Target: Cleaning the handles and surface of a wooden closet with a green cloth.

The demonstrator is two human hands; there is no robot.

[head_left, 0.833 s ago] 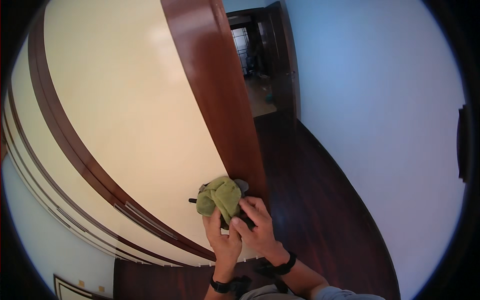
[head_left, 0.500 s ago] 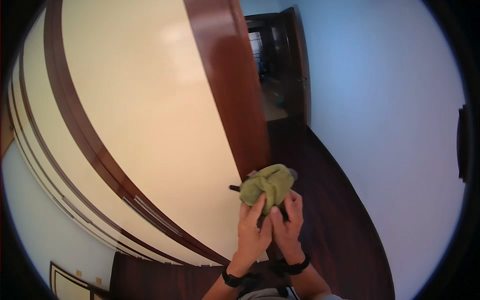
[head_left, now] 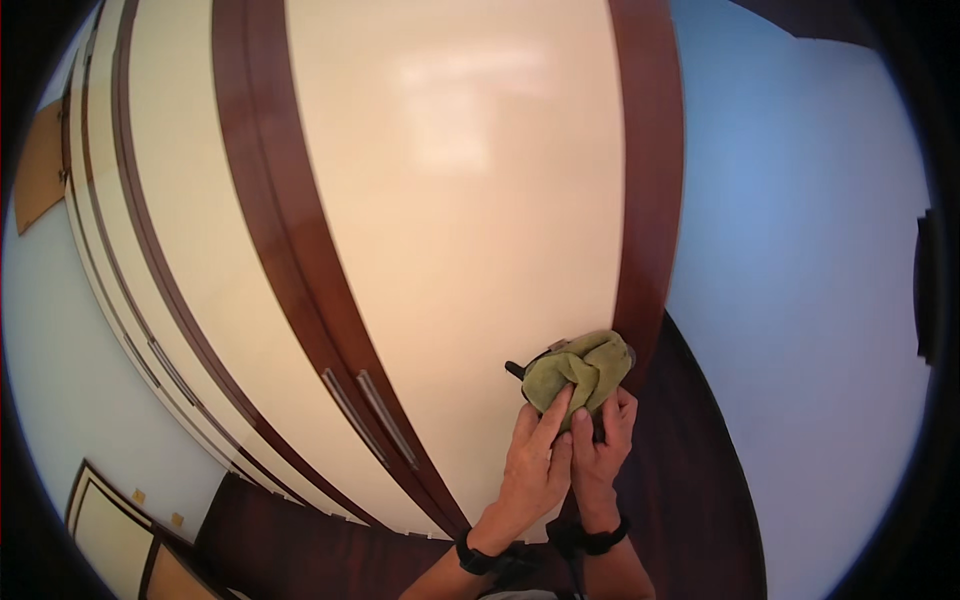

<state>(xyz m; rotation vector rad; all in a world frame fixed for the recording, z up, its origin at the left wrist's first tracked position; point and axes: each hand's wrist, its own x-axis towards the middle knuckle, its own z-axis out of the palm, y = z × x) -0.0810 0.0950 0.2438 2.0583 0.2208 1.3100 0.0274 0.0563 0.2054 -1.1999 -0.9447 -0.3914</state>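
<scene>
Cloth [head_left: 583, 365] looks olive-green, soft, folded and rumpled.

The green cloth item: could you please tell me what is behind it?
Behind the green cloth item are a cream cabinet door and a brown edge panel. Whatever the item, left hand and right hand directly cover cannot be seen.

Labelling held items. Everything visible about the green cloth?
The green cloth looks soft and plush, bunched in folds; a dark stub sticks out on its left, a greyish bit shows at its right edge. The left hand and right hand grip its near side, mostly in front of the cream cupboard door.
</scene>
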